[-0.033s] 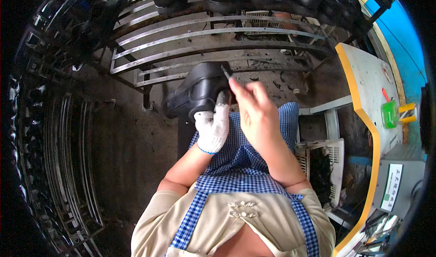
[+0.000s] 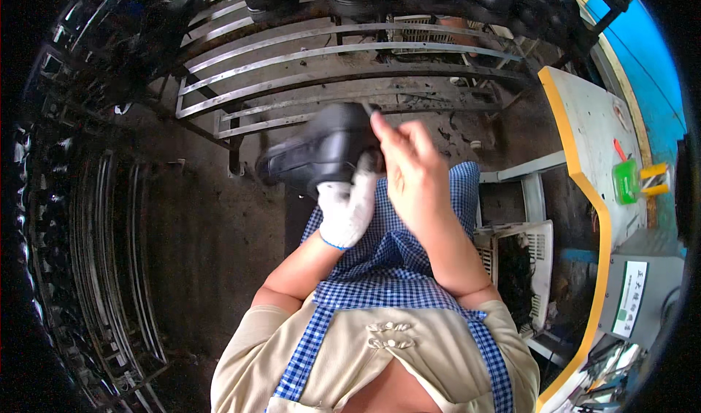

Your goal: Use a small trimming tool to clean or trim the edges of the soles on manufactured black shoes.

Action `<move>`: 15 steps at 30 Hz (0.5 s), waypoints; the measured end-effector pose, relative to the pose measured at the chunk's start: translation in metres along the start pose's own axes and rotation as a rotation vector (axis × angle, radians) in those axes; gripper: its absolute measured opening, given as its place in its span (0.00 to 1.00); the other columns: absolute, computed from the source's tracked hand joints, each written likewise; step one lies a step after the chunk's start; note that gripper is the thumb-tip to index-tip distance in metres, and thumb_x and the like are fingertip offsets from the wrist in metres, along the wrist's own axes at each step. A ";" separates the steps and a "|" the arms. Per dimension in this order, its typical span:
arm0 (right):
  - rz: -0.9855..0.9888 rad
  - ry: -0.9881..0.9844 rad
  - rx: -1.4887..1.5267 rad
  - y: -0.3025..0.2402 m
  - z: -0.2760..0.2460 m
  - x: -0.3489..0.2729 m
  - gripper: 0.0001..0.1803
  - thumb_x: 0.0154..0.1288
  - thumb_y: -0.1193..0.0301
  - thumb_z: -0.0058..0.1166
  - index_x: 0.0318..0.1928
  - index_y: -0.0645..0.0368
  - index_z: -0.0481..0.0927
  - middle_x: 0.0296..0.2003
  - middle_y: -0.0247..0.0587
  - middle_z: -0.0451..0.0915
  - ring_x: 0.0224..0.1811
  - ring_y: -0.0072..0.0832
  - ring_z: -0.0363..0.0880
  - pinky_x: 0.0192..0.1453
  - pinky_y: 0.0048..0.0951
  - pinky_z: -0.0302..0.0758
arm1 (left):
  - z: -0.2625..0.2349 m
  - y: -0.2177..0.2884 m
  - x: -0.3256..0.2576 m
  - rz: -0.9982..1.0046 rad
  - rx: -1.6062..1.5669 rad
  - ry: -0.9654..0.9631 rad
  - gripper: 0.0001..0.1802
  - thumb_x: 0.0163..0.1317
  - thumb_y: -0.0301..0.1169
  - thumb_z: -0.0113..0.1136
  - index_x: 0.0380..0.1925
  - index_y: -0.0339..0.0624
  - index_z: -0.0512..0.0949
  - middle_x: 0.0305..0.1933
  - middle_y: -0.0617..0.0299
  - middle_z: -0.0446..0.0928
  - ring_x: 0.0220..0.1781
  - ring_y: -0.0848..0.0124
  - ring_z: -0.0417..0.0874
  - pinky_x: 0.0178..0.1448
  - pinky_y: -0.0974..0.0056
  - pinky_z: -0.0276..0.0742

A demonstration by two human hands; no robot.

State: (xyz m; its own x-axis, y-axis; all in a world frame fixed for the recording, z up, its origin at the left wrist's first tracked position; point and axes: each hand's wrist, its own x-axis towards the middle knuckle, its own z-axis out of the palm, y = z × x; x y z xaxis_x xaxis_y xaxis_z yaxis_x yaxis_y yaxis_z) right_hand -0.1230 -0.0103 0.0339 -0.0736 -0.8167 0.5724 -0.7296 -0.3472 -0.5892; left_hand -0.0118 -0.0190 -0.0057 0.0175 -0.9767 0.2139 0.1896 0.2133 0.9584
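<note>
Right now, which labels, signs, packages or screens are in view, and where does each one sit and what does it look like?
Label: on the grey cabinet at the lower right, a tall white rectangle with a green band across its top.
Green box: on the yellow-edged table at the right, small, translucent, open-topped.
No screens show.

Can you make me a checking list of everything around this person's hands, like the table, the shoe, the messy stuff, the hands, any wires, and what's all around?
Surface: pale worktable with yellow edge, at the right.
Job's things: black shoe, held over the lap; thin dark tool, tip on the shoe.
Clutter: green box on the table; white crate of dark pieces.
Grips: left hand, white glove, holds the shoe; right hand, bare, holds the tool.
Cables: nothing seen.
Surroundings: metal rack ahead; dark floor.
</note>
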 end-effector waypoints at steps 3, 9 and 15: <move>-0.005 -0.009 0.126 0.016 -0.013 0.017 0.18 0.62 0.78 0.54 0.54 0.56 0.78 0.30 0.41 0.72 0.28 0.30 0.73 0.32 0.26 0.71 | -0.003 -0.002 -0.008 0.050 0.095 -0.107 0.15 0.63 0.22 0.55 0.51 0.37 0.73 0.49 0.59 0.76 0.47 0.72 0.77 0.53 0.67 0.74; 0.076 -0.017 0.310 0.022 -0.021 0.010 0.16 0.58 0.77 0.60 0.49 0.66 0.80 0.30 0.35 0.72 0.26 0.19 0.70 0.30 0.20 0.68 | -0.012 0.022 0.002 -0.136 -0.159 -0.249 0.16 0.64 0.23 0.54 0.52 0.37 0.73 0.50 0.59 0.76 0.49 0.73 0.77 0.54 0.67 0.74; -0.216 -0.013 0.176 0.033 -0.026 0.012 0.13 0.51 0.77 0.64 0.40 0.59 0.82 0.31 0.35 0.75 0.28 0.27 0.80 0.28 0.28 0.78 | -0.013 0.022 0.001 -0.255 -0.177 -0.295 0.17 0.63 0.22 0.53 0.53 0.36 0.72 0.49 0.60 0.76 0.49 0.73 0.76 0.55 0.67 0.73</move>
State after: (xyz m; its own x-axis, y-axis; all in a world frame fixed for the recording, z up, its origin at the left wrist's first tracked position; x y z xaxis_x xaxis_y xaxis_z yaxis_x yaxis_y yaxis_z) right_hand -0.1657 -0.0198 0.0356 0.0803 -0.7200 0.6893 -0.5976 -0.5882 -0.5448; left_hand 0.0055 -0.0158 0.0133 -0.3287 -0.9434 0.0439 0.3172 -0.0665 0.9460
